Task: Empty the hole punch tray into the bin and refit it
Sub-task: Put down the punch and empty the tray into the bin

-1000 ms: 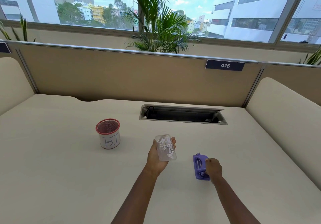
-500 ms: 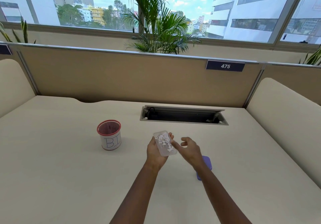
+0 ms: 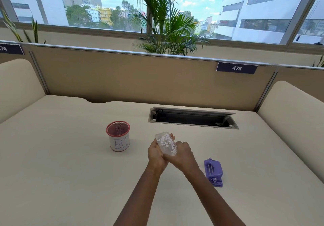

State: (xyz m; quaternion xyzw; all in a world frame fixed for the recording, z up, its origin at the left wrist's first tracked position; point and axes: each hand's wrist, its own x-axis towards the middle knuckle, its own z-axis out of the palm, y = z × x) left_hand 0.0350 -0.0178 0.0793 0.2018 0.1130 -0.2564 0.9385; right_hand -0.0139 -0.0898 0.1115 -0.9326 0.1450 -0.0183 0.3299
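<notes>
Centre frame, left hand (image 3: 156, 153) and right hand (image 3: 182, 153) close their grip around the clear tray (image 3: 165, 143), still full of paper dots. Next: tip it into the bin (image 3: 118, 135) at left; the punch (image 3: 213, 172) lies at right.

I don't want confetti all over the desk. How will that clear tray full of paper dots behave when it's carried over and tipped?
The clear tray looks like thin rigid plastic, so it probably stays stiff and feels light. Its paper dots lie loose in the open top, so they would likely spill at a slight tilt. The bin has a narrow mouth, so slow pouring close over it seems wise.
</notes>
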